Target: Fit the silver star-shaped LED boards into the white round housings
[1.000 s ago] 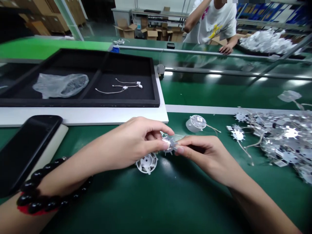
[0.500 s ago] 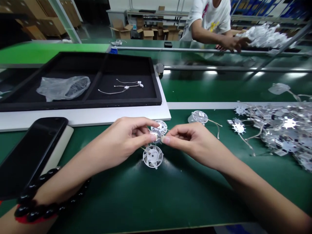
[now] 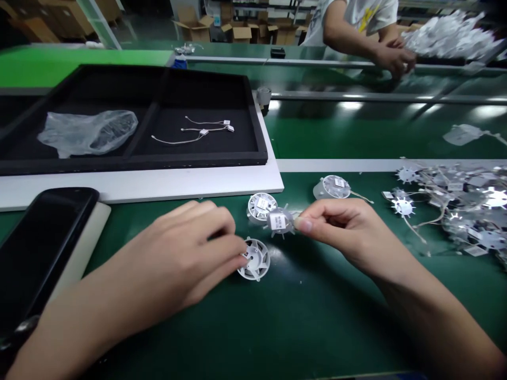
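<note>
Silver-grey toothed disc [image 3: 278,221] with a white label is now in the right hand [image 3: 350,227] only; half a second ago both hands were on it. Right thumb and index pinch it at its right edge, label facing up at the camera. Left hand [image 3: 190,256] has come off the disc and dropped down toward the person: fingertips at the left rim of the near spoked white wheel [image 3: 259,262], fingers partly curled. Can't tell if they grip it or only touch it, since the hand hides that side. What it means, my read: two-handed work on the disc is paused, right hand is just keeping hold, left is freed up for the wheel. Disc sits in front of the far spoked wheel [image 3: 259,207], covering a bit of its lower right edge in this view; can't tell if they touch. That far wheel carries a white label too. Disc isn't in the near wheel, whose spokes and hub show bare. Third unit, a white cup [image 3: 332,187] with a labelled disc on top and a wire trailing right, stands just beyond the right hand, untouched. Loose pile of toothed discs [image 3: 471,211] with wires is on the green bench [image 3: 301,322], off to the right. Three wired pieces [image 3: 204,132] lie in the right compartment of the black tray [image 3: 198,158], well apart from both hands.
</note>
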Demonstrator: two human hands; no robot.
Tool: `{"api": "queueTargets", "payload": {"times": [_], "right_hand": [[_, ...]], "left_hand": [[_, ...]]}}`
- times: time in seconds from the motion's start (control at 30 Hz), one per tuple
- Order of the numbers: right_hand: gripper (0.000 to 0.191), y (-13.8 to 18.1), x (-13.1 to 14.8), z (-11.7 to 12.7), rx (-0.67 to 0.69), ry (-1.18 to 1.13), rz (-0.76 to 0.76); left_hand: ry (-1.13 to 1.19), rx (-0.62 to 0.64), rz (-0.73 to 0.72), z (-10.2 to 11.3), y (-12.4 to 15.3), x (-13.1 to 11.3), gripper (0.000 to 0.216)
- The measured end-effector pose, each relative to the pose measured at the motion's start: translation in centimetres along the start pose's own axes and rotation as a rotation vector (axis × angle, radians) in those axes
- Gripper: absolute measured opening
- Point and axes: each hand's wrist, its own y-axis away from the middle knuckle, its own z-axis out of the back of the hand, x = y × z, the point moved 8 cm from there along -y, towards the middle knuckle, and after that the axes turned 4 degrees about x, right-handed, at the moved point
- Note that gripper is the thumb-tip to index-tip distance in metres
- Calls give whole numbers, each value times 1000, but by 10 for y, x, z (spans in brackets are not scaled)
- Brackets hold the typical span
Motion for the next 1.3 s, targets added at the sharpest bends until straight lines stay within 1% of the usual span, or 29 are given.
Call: {"api": "queueTargets", "payload": {"times": [0.07, 0.13, 0.17, 0.23, 0.27, 0.3, 0.37, 0.47, 0.5, 0.6, 0.63, 0.67, 0.77, 0.83, 0.87, 0.93, 0.97, 1.03, 1.13, 1.23, 1.3], "right_hand": [[24, 1, -1, 4, -19, -26, -6], [23, 2, 0, 5, -27, -40, -12], [23, 2, 0, 5, -32, -42, -16], [23, 4, 1, 7, -44, -43, -17], [24, 4, 2, 8, -50, -39, -18], [24, 4, 2, 9, -56, -39, -14], [25, 4, 3, 11, -64, -50, 1], [26, 3, 1, 10, -51, -102, 19], [27, 2, 0, 9, -35, -126, 22], [27, 2, -5, 3, 40, -241, 7], [27, 2, -6, -1, 83, -295, -4], [27, 2, -8, -6, 139, -351, -21], [24, 4, -9, -24, 334, -504, -90], [20, 7, -10, -32, 409, -552, -135], [19, 8, -11, -34, 419, -568, -144], [20, 9, -11, -34, 407, -607, -131], [22, 10, -10, -35, 395, -636, -110], [27, 11, -7, -36, 367, -697, -58], [37, 11, -1, -40, 315, -779, 26], [51, 9, 3, -44, 250, -840, 76], [56, 8, 6, -46, 243, -865, 92]], "left_hand": [[-108, 46, -46, -10, -2, -13, 36], [-164, 64, -16, -20, -4, -22, 33], [-185, 69, 13, -25, -5, -25, 36], [-212, 77, 65, -33, -6, -28, 60], [-215, 77, 85, -35, -6, -28, 67], [-204, 87, 94, -36, -6, -28, 68], [-140, 148, 88, -40, -6, -26, 58], [11, 316, 62, -48, -2, -23, 48], [60, 355, 50, -50, 1, -24, 46], [168, 402, -12, -55, 9, -31, 31], [199, 407, -44, -56, 11, -34, 25], [224, 418, -68, -58, 13, -37, 23], [279, 467, -79, -63, 16, -37, 28], [297, 486, -54, -63, 16, -32, 37], [308, 480, -45, -62, 15, -29, 44], [336, 470, -42, -59, 12, -23, 59], [357, 463, -45, -58, 11, -21, 62], [397, 452, -57, -57, 9, -18, 57], [402, 396, -68, -53, 4, -18, 43], [389, 409, -29, -56, 1, -19, 34], [360, 440, 6, -62, 2, -19, 33]]}}
